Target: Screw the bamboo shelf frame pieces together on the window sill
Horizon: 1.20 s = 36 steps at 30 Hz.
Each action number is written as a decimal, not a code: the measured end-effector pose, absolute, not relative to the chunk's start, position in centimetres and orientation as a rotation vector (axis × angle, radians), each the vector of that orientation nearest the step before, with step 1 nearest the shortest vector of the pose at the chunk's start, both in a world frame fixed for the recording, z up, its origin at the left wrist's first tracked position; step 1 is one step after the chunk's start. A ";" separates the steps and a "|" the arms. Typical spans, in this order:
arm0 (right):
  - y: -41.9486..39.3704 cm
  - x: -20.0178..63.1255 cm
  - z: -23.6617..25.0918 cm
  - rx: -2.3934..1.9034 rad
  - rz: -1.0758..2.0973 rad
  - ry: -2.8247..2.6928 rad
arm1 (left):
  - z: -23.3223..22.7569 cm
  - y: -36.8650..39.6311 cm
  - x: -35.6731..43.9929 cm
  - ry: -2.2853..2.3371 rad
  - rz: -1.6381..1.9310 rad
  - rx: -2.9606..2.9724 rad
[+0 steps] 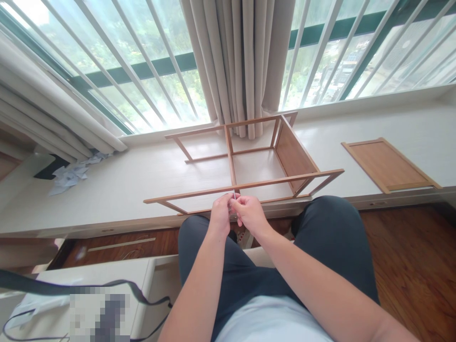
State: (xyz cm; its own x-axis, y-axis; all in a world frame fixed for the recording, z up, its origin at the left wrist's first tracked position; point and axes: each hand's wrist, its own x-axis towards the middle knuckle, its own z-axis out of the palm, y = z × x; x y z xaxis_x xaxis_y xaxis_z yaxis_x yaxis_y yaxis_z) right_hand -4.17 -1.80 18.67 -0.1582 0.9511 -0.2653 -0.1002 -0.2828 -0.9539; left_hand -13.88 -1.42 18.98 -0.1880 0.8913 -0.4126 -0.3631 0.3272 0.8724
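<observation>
Both hands' grip pinches a small metal pin (pixel 234 194) beside the wooden frame (pixel 249 161).

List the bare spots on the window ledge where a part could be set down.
Bare ledge between the crumpled paper and the wooden frame; another strip between the frame and the loose wooden panel. Crowded at the frame's near rail, where left hand and right hand pinch a small metal piece.

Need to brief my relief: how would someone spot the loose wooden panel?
Look along the white window ledge under the curtain. Right of the open wooden frame, the panel lies flat and alone. Unlike the frame, it is a solid board with a raised rim.
</observation>
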 end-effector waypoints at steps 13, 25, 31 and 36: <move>-1.0 -3.9 18.8 -1.411 1.413 -1.329 | 18.5 -1.1 -14.0 1.282 1.237 0.601; -1.5 -4.5 17.9 -0.780 1.969 -0.677 | 19.2 -1.0 -14.0 1.251 1.106 0.498; -1.7 -4.8 17.0 -0.558 2.145 -0.418 | 19.3 -0.9 -14.0 1.308 1.105 0.432; -1.8 -4.7 16.8 -0.520 2.222 -0.383 | 19.5 -1.0 -14.0 1.347 1.148 0.493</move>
State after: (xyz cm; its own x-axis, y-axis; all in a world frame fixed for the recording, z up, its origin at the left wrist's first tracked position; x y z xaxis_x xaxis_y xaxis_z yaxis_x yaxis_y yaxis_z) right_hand -4.73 -1.75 16.78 -0.5922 0.7693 -0.2396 -0.6445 -0.6307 -0.4321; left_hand -14.01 -0.96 19.47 -0.1725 0.8511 -0.4958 -0.3542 0.4161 0.8375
